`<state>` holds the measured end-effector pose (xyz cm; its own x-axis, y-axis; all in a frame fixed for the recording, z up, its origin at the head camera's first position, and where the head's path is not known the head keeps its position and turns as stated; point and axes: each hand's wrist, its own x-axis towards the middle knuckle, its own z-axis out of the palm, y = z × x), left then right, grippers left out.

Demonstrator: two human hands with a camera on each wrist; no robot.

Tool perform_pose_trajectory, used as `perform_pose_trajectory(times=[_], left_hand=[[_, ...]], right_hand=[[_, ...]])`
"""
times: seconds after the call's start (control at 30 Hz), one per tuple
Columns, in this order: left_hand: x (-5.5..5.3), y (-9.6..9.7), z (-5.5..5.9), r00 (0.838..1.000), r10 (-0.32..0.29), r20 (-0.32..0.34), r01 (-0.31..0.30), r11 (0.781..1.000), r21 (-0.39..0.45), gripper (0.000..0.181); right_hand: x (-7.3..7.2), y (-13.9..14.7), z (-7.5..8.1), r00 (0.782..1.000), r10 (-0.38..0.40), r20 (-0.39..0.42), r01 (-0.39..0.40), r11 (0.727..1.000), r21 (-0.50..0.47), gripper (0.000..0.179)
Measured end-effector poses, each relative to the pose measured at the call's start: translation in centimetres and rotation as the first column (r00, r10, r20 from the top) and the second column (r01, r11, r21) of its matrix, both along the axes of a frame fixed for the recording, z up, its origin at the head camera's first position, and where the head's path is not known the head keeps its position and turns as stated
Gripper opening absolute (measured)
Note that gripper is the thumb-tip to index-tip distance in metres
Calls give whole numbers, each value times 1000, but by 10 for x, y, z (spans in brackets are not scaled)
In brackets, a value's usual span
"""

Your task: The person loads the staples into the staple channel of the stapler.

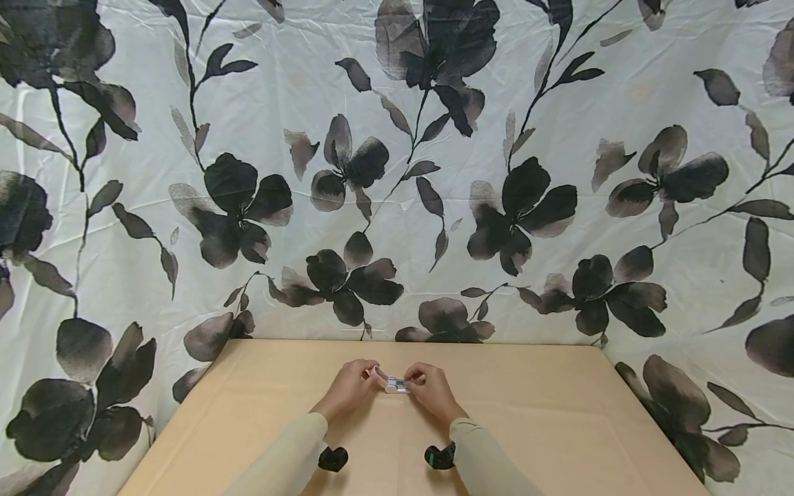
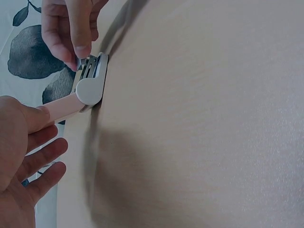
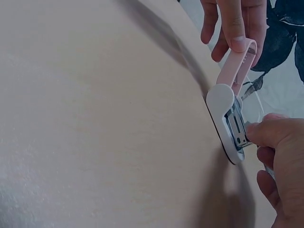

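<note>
A small pink-and-white stapler [image 1: 395, 388] stands on the table with its pink top arm [image 3: 231, 66] swung up, baring the metal magazine [image 3: 236, 126]. The tip of that arm is pinched between the thumb and fingers of my left hand [image 1: 349, 391]; its other fingers are spread in the left wrist view. On the opposite side, my right hand [image 1: 432, 394] pinches a small silvery piece [image 2: 81, 62], seemingly a staple strip, at the magazine's far end. Fingertips hide most of that piece. The stapler's white base [image 2: 93, 90] sits between the two hands.
A tan-covered table [image 1: 527, 413] spreads around both hands. Behind it hangs a white cloth [image 1: 446, 275] printed with dark flowers. Dark devices [image 1: 333, 459] are worn at both wrists.
</note>
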<state>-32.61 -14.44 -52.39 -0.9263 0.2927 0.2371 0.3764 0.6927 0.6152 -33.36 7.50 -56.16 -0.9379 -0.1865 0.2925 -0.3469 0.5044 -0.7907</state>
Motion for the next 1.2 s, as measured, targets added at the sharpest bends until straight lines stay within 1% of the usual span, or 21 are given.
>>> perform_pose_trajectory(times=[0.13, 0.2, 0.33, 0.4, 0.5, 0.67, 0.77, 0.9, 1.03, 1.1, 1.2], left_hand=[[0, 0, -1, 1000, 2, -12, -3, 1000, -8, 27], [0, -1, -1, 1000, -3, -22, 3, 1000, -11, 26], [0, 0, -1, 999, -8, -35, 8, 1000, -15, 25], [0, 0, 0, 999, -4, -34, 3, 1000, -15, 25], [-1, 0, 0, 999, 2, -32, -3, 1000, -23, 25], [-2, 1, 0, 999, 6, -36, -7, 1000, -29, 24], [-2, 2, 0, 999, -4, -45, 2, 1000, -30, 22], [-3, 2, 0, 999, -12, -49, 11, 1000, -27, 21], [-3, 2, 0, 999, -11, -45, 10, 1000, -21, 22], [-3, 2, 0, 999, -8, -37, 8, 1000, -16, 21], [-4, 2, 0, 999, -15, -45, 14, 1000, -10, 19]], right_hand=[[1, -3, 1, 1000, -8, 8, 8, 1000, -10, 11], [1, -4, 1, 1000, -10, -1, 10, 1000, -24, 11], [0, -5, -2, 1000, -9, -17, 8, 998, -62, 20], [0, -5, -3, 1000, -8, -13, 7, 997, -80, 25], [0, -5, -3, 1000, -19, 1, 19, 996, -82, 29], [-1, -5, -4, 1000, -18, 6, 18, 995, -98, 30], [-2, -6, -4, 1000, -13, 17, 15, 992, -124, 29], [-3, -6, -6, 1000, -13, 12, 14, 991, -136, 26], [-5, -6, -6, 1000, -10, -4, 9, 994, -107, 23], [-5, -5, -5, 1000, -17, -2, 17, 997, -73, 21], [-4, -3, -7, 1000, -24, -12, 24, 1000, -12, 14]])
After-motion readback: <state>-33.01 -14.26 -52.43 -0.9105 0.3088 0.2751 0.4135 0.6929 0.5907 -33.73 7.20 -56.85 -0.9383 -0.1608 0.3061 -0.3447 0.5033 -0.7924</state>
